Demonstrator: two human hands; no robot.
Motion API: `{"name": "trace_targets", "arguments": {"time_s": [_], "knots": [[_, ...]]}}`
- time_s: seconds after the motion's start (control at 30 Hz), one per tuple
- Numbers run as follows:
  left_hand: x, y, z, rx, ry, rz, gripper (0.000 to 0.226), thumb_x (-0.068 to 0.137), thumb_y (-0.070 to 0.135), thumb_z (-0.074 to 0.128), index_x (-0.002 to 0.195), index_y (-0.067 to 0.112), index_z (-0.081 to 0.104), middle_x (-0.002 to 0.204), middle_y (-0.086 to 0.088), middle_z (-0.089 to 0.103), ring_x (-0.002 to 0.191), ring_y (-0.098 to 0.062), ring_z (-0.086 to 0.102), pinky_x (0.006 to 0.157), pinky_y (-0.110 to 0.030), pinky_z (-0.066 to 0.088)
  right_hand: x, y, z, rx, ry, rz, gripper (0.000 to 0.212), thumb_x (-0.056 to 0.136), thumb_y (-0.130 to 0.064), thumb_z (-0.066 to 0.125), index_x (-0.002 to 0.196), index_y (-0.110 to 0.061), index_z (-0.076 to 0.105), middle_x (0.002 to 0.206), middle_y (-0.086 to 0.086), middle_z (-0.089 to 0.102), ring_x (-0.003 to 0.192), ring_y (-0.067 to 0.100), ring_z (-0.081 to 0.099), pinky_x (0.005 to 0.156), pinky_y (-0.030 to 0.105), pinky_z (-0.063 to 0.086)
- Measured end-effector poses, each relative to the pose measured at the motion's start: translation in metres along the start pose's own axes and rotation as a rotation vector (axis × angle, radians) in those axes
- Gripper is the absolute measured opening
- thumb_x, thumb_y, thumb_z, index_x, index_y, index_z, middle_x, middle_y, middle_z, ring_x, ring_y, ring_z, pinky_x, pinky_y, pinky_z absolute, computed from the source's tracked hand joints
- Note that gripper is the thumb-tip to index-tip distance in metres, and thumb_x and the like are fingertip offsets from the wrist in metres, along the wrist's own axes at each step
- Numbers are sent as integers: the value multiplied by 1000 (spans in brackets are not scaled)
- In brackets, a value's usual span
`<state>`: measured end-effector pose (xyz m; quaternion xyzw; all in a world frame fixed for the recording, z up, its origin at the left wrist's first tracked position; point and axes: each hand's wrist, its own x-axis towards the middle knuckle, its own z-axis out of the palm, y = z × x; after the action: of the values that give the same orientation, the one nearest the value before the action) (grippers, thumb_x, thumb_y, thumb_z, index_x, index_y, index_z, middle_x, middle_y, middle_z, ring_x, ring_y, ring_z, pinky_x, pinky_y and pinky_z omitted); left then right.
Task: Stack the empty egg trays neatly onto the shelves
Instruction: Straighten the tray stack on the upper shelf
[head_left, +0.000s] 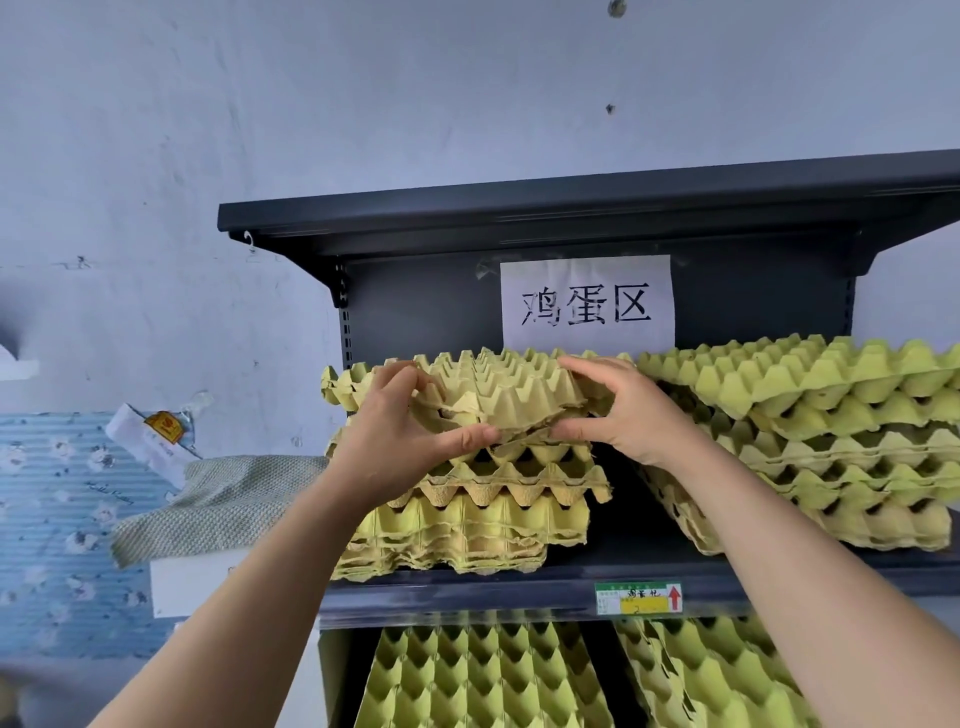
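Hands: two, both bare, both on one tray.
Left hand (400, 441): fingers curled over the top egg tray (498, 384), thumb pressed on its front edge, so it pinches the tray.
Right hand (628, 415): fingers spread on the cups, thumb at the front edge, gripping the same tray.
Top egg tray: yellow-green moulded pulp with pointed cups and a ragged rim. It lies a little crooked on the left stack (467, 525).
Stacks: two on the dark metal shelf (467, 597), the left stack and the right stack (831, 441), which leans. Two more piles are below (483, 675) – I cannot count the trays in them.
Paper sign (587, 304): one white sheet, taped to the back panel.
Price label (639, 597): one, on the shelf edge, with a red arrow.
Woven cloth (218, 499): one, greenish – left of the shelf.
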<state>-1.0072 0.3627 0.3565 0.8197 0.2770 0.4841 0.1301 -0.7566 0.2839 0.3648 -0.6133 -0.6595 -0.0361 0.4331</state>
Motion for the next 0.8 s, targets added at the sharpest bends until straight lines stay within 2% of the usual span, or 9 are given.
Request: {"name": "trace_targets", "arguments": {"time_s": [0.1, 0.2, 0.3, 0.37, 0.43, 0.5, 0.57, 0.67, 0.8], "knots": [[5, -2, -4, -54, -15, -15, 77, 52, 79, 71, 102, 23, 55, 136, 17, 41, 120, -11, 48, 96, -27, 41, 2, -4, -2, 47, 62, -7, 86, 54, -52, 84, 132, -35, 54, 138, -4, 47, 132, 13, 37, 108, 32, 30], [13, -9, -20, -188, -33, -25, 80, 46, 81, 73, 106, 31, 60, 147, 14, 37, 132, -16, 45, 111, -40, 38, 6, -12, -1, 91, 173, -56, 81, 54, -52, 85, 127, -30, 58, 128, -7, 54, 123, 9, 45, 104, 28, 35], [18, -18, -31, -248, -80, -53, 79, 42, 79, 78, 106, 35, 65, 144, 11, 45, 131, -13, 47, 112, -39, 38, 13, -21, 9, 41, 240, -88, 76, 57, -45, 87, 126, -24, 60, 124, -7, 54, 123, 13, 43, 108, 36, 34], [18, -26, -37, -308, -122, -70, 76, 42, 75, 81, 106, 37, 66, 131, 13, 59, 123, -11, 55, 109, -42, 43, 16, -26, 21, 35, 263, -94, 73, 58, -43, 87, 123, -23, 61, 119, -9, 53, 119, 13, 44, 106, 34, 34], [17, -38, -42, -357, -148, -113, 92, 39, 74, 82, 117, 29, 64, 119, 11, 67, 115, -6, 61, 105, -40, 46, 19, -30, 36, 13, 278, -90, 71, 59, -43, 87, 122, -21, 61, 115, -12, 52, 113, 8, 42, 101, 26, 32], [16, -46, -41, -323, -145, -179, 112, 41, 71, 84, 136, 23, 52, 126, 9, 63, 118, -8, 58, 106, -39, 45, 21, -33, 53, -11, 312, -90, 69, 59, -44, 86, 120, -20, 62, 114, -10, 54, 108, 4, 40, 98, 26, 32], [16, -50, -36, -198, -110, -167, 105, 51, 62, 85, 142, 26, 46, 128, 4, 60, 114, -13, 60, 99, -36, 49, 25, -36, 67, -36, 352, -91, 69, 60, -48, 85, 118, -20, 63, 116, -8, 58, 110, 8, 43, 98, 29, 33], [20, -58, -34, -138, -29, -154, 78, 57, 46, 82, 127, 26, 55, 107, 1, 65, 86, -14, 66, 69, -22, 53, 31, -38, 77, -110, 354, -120, 65, 64, -49, 82, 119, -20, 62, 118, -6, 61, 115, 14, 46, 97, 31, 33], [20, -81, -35, -136, -40, -194, 58, 61, 38, 82, 109, 21, 55, 88, 0, 63, 58, -1, 60, 51, -17, 47, 30, -31, 74, -155, 218, -184, 59, 76, -44, 75, 128, -20, 59, 132, -4, 56, 130, 16, 39, 109, 27, 23]]}}
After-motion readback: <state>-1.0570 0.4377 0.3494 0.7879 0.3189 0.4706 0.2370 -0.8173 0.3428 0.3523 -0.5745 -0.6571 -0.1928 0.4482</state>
